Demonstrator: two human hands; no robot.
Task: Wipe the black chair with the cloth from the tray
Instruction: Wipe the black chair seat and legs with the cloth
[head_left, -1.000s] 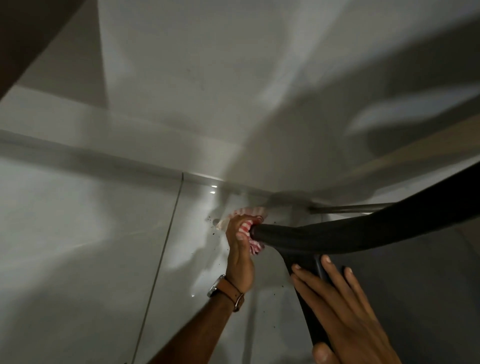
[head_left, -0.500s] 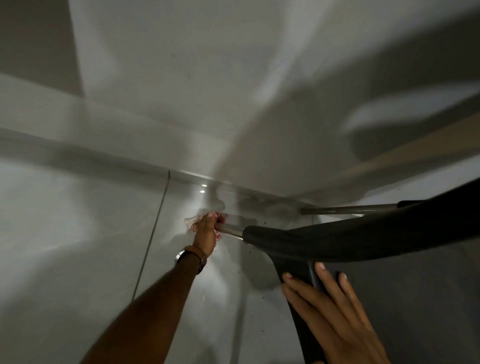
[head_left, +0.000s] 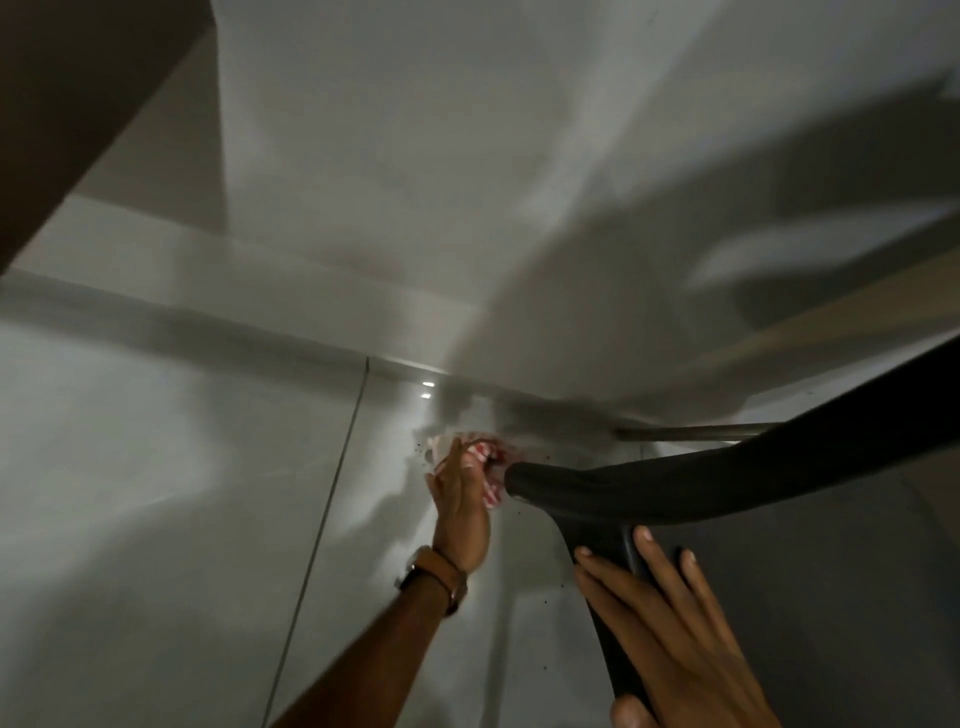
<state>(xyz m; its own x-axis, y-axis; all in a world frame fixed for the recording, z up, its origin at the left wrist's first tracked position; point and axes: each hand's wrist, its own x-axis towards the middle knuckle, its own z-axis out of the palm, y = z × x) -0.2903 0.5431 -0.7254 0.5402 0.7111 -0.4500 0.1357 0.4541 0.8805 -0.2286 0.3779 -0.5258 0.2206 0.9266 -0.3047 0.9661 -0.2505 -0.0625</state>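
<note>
Now the left hand is coming back up the leg: half a second ago it was reaching farther down the metal part, and its fingers are bunching the red-and-white cloth against the end of the black chair. The right hand is lying flat, fingers spread, steadying the frame. Likely the leg is nearly wiped. The tray is out of view.

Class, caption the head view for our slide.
Left hand presses striped cloth against black chair; right hand steadies it.
</note>
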